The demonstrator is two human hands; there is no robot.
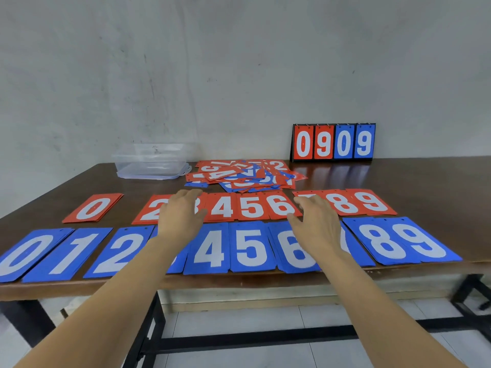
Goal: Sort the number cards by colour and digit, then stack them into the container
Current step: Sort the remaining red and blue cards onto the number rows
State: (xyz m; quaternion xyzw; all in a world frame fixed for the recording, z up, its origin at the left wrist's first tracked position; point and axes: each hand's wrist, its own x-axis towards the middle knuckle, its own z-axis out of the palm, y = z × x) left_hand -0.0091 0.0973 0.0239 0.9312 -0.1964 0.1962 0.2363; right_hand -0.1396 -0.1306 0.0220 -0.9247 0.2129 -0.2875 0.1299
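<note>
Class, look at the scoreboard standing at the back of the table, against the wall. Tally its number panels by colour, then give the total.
Red panels: 2 (showing 0 and 9)
Blue panels: 2 (showing 0 and 9)
Total on the scoreboard: 4

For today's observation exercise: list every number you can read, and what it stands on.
"0909": scoreboard.
"0 2 4 5 6 8 9": red card row.
"0 1 2 4 5 6 8 9": blue card row.
"4", "2": mixed pile; others there unreadable.
</note>
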